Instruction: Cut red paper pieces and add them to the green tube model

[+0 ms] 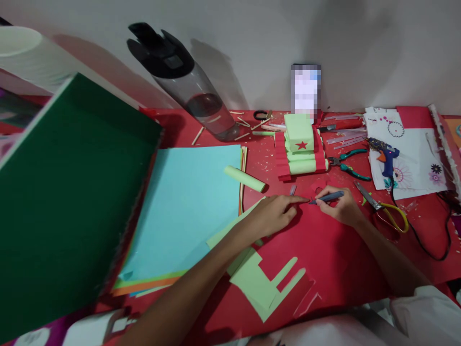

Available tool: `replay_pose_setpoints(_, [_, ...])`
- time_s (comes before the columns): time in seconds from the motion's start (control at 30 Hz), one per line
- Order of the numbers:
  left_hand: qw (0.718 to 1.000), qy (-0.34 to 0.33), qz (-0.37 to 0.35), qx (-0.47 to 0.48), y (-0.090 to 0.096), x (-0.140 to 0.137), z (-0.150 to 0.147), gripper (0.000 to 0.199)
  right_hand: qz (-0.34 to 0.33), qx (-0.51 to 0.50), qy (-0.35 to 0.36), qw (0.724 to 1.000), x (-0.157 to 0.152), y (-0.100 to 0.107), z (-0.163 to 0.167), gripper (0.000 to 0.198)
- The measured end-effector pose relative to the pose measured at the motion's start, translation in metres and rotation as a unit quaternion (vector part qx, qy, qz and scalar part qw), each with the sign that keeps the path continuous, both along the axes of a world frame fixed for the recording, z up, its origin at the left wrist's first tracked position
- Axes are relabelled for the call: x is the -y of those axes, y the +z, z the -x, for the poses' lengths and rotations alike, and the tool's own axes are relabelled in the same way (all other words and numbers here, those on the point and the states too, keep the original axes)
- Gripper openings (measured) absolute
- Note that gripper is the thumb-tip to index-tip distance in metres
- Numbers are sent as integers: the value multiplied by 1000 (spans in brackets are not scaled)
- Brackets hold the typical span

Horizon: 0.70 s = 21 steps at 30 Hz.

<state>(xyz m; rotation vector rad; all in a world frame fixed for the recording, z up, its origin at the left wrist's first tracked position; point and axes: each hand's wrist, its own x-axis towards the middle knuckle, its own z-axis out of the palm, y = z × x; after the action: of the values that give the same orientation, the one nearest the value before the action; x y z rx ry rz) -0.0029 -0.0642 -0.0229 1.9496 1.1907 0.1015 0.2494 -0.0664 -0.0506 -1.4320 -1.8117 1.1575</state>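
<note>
- Paper model [301,164] on the red tabletop [342,269]: pale green rolls side by side between red strips, green box on top with a red star.
- Right hand [340,206] nearer than the paper model and slightly to its right, thumb and fingers closed round a dark blue-grey pen [333,196].
- Pen on the near side of the paper model, slanted, tip down at the red surface; loose sheet or bare tabletop beneath, cannot tell.
- Left hand [277,214] nearer than the paper model and to its left, palm down, index finger outstretched to just beside the pen tip, thumb apart, other fingers loosely bent.
- Small red paper piece [319,185] just on the near side of the paper model, outline hard to make out.
- Loose green roll [245,179] left of and nearer than the paper model, one end over stacked sheets [190,206], light blue uppermost.
- Cut green paper [252,278] well nearer than the paper model, with two long prongs.
- Phone [305,89] upright behind the paper model.
- Clear bottle [194,91] with black lid, behind and left of the paper model.
- Teal-handled pliers [334,161] just right of the paper model, handles spread; yellow-handled scissors [377,205] further right and nearer.
- Blue glue gun [389,161] well right of the paper model, on patterned white paper [418,149].
</note>
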Motion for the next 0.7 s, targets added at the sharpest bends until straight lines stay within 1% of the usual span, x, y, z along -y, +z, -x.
replay_pose_setpoints(0.2, [1000, -1, 1, 6, -1, 0, 0, 53, -6, 0, 10, 1000, 0, 0, 0, 12])
replay_pose_setpoints(0.47, [1000, -8, -12, 0, -3, 0, 2, 53, -7, 7, -30, 999, 0, 0, 0, 7])
replay_pose_setpoints(0.7, [1000, -4, -9, 4, -2, 0, 1, 52, -13, 13, -8, 1000, -1, 0, 0, 8])
